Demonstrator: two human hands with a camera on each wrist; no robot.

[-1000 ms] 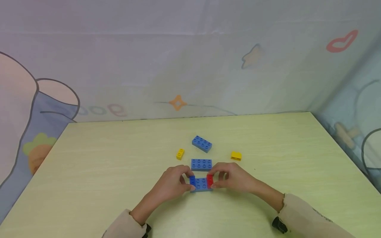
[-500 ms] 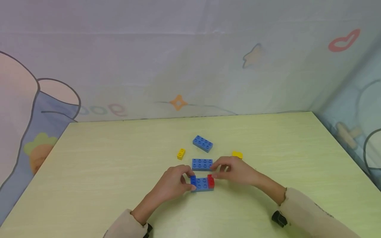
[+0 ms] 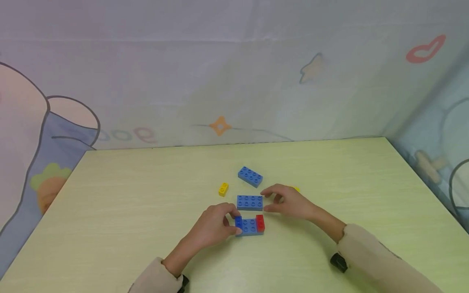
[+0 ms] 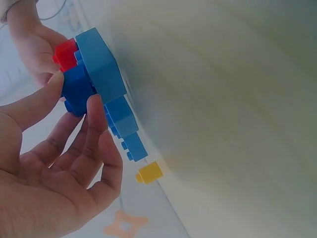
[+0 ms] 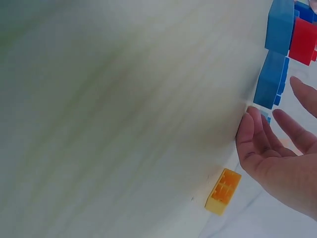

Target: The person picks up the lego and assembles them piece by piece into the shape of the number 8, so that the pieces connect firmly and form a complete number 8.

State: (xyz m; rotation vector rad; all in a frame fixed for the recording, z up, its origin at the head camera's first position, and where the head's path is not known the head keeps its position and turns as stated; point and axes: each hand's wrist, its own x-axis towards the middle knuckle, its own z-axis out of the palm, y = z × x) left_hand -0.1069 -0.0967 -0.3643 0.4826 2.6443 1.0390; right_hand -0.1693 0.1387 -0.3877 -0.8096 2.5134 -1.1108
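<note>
My left hand [image 3: 214,225] pinches a small dark blue brick [image 4: 78,89] between thumb and finger. That brick sits on the left end of a larger blue brick [image 3: 249,227]. A small red brick [image 3: 260,223] stands on the right end of the same blue brick. My right hand [image 3: 289,202] holds nothing; its fingers are loosely bent beside the right end of a second blue brick [image 3: 250,202], which lies just beyond the first. Mostly hidden behind the right hand in the head view, a yellow brick [image 5: 223,191] lies on its side in the right wrist view.
Farther back on the pale table [image 3: 146,211] lies a third blue brick [image 3: 250,176], turned at an angle. Left of it is a small yellow brick [image 3: 223,189], studs up. A printed cloth [image 3: 165,81] hangs along the table's back edge.
My right hand has let go of the red brick and moved away toward the back and right, now covering most of the right yellow brick. The left hand has kept its pinch.
</note>
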